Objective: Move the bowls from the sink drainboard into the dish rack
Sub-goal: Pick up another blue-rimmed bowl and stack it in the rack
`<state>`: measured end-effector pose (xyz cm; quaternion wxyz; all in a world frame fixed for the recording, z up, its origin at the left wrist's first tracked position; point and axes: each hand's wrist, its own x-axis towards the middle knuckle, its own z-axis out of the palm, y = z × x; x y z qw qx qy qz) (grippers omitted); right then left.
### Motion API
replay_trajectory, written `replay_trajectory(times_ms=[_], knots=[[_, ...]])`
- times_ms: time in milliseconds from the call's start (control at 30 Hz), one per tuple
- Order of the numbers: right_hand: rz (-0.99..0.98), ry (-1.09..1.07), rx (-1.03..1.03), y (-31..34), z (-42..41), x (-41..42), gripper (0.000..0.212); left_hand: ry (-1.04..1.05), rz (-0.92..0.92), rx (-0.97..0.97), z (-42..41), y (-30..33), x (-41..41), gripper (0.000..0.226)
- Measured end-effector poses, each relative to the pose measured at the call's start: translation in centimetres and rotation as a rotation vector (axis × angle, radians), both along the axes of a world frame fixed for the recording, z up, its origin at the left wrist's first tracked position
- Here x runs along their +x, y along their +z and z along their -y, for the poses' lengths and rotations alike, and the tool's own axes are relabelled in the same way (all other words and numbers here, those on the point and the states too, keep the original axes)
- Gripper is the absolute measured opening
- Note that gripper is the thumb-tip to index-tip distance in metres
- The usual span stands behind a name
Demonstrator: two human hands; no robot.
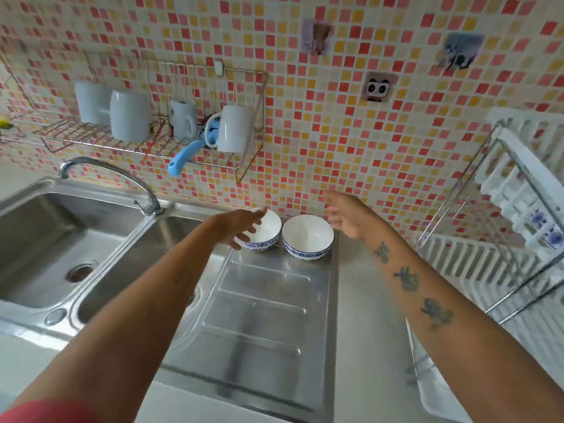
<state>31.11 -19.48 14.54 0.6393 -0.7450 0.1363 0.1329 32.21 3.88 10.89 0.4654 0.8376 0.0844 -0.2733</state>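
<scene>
Two white bowls with blue patterned rims stand side by side at the far end of the steel drainboard (262, 306), close to the tiled wall. My left hand (236, 227) is spread over the near rim of the left bowl (265, 232), fingers apart, holding nothing. My right hand (348, 216) hovers just right of the right bowl (307, 236), fingers spread, not gripping it. The white dish rack (506, 239) with a metal frame stands at the right; its upper tier holds several blue-and-white dishes.
A double steel sink (45, 239) with a curved tap (122, 178) lies to the left. A wire wall shelf (146, 126) above it carries white mugs and a blue-handled utensil. Bare counter lies between drainboard and rack.
</scene>
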Motion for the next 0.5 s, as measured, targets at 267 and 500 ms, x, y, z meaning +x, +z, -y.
replay_trajectory(times_ms=[267,500], knots=[[-0.266,-0.248,-0.002,-9.7,2.0,3.2,0.064,0.193,-0.185,-0.273,3.5,-8.9,1.8,0.068],[-0.351,-0.299,0.047,-13.2,1.6,5.5,0.073,0.327,-0.303,-0.54,6.8,-12.6,4.0,0.074]])
